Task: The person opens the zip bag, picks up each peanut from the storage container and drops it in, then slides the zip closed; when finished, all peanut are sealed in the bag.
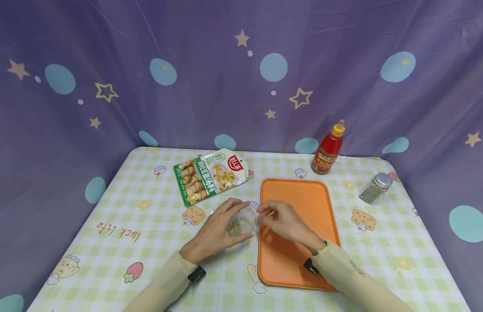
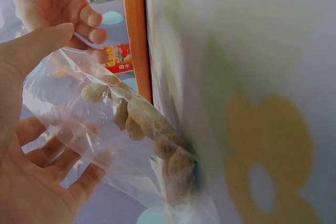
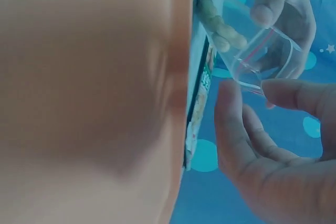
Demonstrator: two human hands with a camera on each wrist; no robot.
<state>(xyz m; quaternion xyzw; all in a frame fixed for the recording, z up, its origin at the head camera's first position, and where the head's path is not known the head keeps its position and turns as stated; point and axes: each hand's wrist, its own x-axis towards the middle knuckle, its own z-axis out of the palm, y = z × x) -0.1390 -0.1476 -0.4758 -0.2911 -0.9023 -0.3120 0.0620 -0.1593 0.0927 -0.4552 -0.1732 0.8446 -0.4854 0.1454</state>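
Observation:
My left hand (image 1: 216, 229) holds a clear zip bag (image 2: 113, 156) by its sides, thumb on one side and fingers on the other. Unshelled peanuts (image 2: 144, 119) lie in the bottom of the bag. Its mouth stands spread, with a red zip line (image 3: 255, 51) near the rim. At that rim is my right hand (image 1: 282, 220), over the left edge of an orange tray (image 1: 300, 268). In the right wrist view its thumb and forefinger are apart, with a corner of the rim between their tips; whether they touch it is hard to tell.
A green and white food pouch (image 1: 210, 175) lies behind my left hand. Beyond the tray's far right corner stands a red sauce bottle (image 1: 326, 151) with a yellow cap. To the tray's right is a glass shaker (image 1: 375, 189) with a metal lid.

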